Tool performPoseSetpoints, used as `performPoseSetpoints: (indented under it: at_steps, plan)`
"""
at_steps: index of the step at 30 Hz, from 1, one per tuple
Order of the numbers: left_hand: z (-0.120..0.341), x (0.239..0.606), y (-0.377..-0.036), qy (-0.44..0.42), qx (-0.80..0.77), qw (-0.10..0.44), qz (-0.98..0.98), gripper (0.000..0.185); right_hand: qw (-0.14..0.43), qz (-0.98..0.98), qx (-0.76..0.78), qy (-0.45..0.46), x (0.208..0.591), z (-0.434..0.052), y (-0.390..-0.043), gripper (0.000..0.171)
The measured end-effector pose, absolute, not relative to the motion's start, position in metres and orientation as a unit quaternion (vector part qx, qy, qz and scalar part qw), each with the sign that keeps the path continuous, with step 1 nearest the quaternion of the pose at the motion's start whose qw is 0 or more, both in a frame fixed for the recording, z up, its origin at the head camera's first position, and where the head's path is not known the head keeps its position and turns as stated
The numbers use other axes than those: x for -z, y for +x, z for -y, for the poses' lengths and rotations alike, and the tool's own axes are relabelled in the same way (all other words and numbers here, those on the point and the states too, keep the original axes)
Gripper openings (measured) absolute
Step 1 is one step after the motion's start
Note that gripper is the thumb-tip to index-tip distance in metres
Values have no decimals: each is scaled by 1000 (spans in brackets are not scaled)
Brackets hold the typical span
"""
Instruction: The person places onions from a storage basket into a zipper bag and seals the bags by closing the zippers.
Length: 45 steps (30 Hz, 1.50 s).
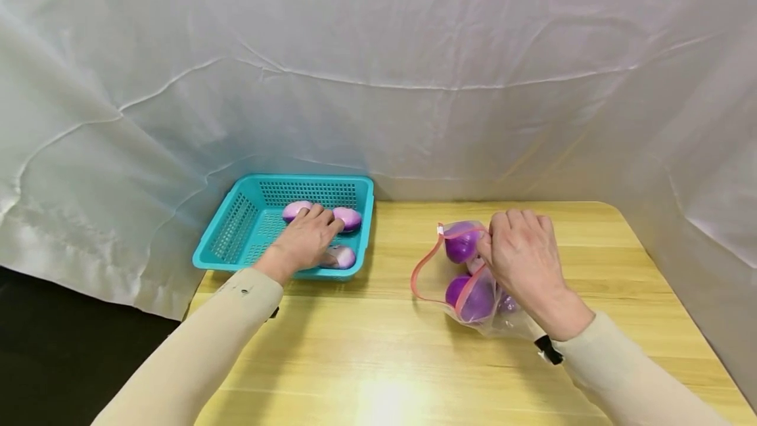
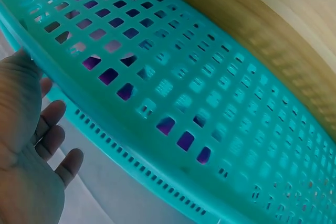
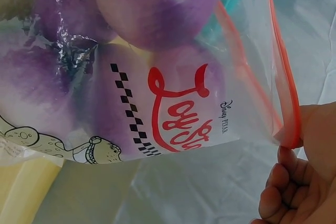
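A teal plastic basket (image 1: 233,229) sits at the table's back left with three purple-and-white round vegetables (image 1: 349,217) in it. My left hand (image 1: 307,236) lies inside it among them, and I cannot see it holding any. In the left wrist view the left hand (image 2: 44,135) shows relaxed, spread fingers beside the basket (image 2: 210,103) wall. My right hand (image 1: 523,252) pinches the red zip rim of a clear printed bag (image 1: 440,275) that holds several purple vegetables (image 1: 473,298). The right wrist view shows the bag (image 3: 173,114) close up, its red rim (image 3: 286,98) held by the right hand (image 3: 299,182).
The wooden table (image 1: 378,360) stretches bare toward me. White sheeting (image 1: 414,71) hangs behind and along both sides. The table's left edge drops to a dark floor (image 1: 59,347).
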<state>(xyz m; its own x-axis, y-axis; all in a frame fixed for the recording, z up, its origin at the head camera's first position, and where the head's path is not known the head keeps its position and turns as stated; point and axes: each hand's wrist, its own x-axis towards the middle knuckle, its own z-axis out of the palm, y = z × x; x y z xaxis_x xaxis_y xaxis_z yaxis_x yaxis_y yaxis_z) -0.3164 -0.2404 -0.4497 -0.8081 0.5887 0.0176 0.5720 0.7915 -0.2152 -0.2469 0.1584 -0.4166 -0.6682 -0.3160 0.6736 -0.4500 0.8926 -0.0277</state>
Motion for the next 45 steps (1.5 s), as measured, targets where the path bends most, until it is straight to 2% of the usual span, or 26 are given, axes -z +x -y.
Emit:
performPoseSetpoints:
  at_steps: [10,21,30,39,45]
  plan:
    - [231,449,-321,-273,-126,19,953,65,354,907,-100,206,419,-160,-246,19]
    - [247,455,-325,-214,-167,-4,962,66,354,908,-98,201,421,-162,-246,20]
    - [256,460,-326,-216,-200,4,956,68,350,910,-98,200,423,-163,-245,20]
    - [275,468,-331,-212,-210,7,954,81,360,905,-100,204,424,-164,-245,19]
    - [279,472,-333,-222,-213,20,951,80,360,905,-102,201,424,-163,-245,20]
